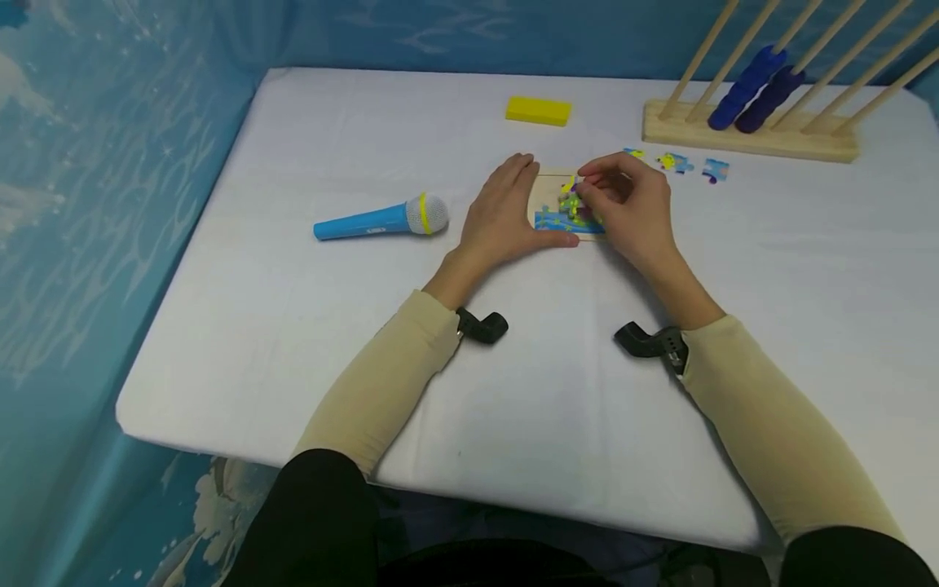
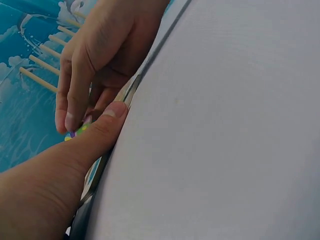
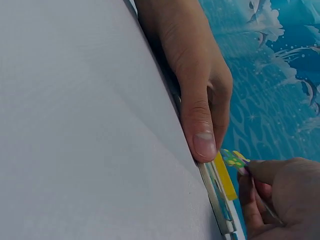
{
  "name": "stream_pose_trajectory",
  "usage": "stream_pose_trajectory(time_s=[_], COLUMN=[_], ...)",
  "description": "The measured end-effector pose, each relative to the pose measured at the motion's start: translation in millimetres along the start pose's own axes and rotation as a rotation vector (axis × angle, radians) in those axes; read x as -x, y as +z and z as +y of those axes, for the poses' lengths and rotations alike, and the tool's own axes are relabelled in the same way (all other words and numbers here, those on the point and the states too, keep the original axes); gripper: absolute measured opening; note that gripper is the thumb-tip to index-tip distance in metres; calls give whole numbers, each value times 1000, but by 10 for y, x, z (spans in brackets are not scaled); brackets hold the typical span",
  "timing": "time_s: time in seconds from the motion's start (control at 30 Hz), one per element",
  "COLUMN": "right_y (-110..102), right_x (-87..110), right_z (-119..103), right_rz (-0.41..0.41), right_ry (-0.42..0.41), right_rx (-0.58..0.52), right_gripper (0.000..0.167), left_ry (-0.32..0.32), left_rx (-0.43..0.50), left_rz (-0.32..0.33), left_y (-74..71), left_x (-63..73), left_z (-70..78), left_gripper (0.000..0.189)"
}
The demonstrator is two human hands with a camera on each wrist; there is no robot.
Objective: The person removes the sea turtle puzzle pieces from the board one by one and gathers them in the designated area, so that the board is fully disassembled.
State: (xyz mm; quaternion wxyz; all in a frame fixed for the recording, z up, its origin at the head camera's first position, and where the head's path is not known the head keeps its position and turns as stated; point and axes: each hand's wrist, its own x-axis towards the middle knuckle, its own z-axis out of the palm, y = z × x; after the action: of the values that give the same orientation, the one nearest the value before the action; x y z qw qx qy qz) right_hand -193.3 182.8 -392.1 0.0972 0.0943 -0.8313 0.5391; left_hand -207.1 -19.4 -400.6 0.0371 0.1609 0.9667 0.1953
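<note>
A small wooden jigsaw board point(image 1: 544, 189) lies on the table, with blue and green pieces assembled along its near part. My left hand point(image 1: 499, 214) rests at the board's left side, its fingers straight and its thumb stretched along the near edge. Over the board, my right hand point(image 1: 632, 204) pinches a colourful jigsaw piece point(image 3: 235, 159) between thumb and fingers. The right wrist view shows that piece raised above the board. Part of the picture is hidden behind the right fingers. Loose jigsaw pieces point(image 1: 675, 162) lie beyond the right hand.
To the left lies a blue toy microphone point(image 1: 377, 220). A yellow block point(image 1: 539, 111) sits beyond the board. At the back right stands a wooden rack point(image 1: 756, 140) with upright rods and blue and purple beads. Blue patterned cloth point(image 1: 147, 204) hangs around the white table point(image 1: 293, 342).
</note>
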Motion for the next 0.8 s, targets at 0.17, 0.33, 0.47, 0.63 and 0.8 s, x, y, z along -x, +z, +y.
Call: stream_pose_trajectory(time_s=[0.17, 0.33, 0.47, 0.63, 0.8], right_y=[-250, -655, -765, -698, -667], right_x=[57, 60, 62, 16, 59], right_z=[-17, 317, 452, 479, 448], right_rz=[90, 225, 292, 329, 372], right_ry=[80, 207, 209, 184, 185], right_rx=[-51, -65, 66, 177, 171], right_gripper=[22, 19, 18, 24, 27], left_ry=[-14, -10, -12, -20, -12], left_rx=[9, 13, 15, 18, 31], left_rz=[0, -8, -10, 0, 6], left_y=[26, 50, 47, 0, -6], left_x=[-5, -23, -8, 23, 30], left_z=[-22, -22, -54, -100, -93], left_gripper=[128, 129, 129, 128, 128])
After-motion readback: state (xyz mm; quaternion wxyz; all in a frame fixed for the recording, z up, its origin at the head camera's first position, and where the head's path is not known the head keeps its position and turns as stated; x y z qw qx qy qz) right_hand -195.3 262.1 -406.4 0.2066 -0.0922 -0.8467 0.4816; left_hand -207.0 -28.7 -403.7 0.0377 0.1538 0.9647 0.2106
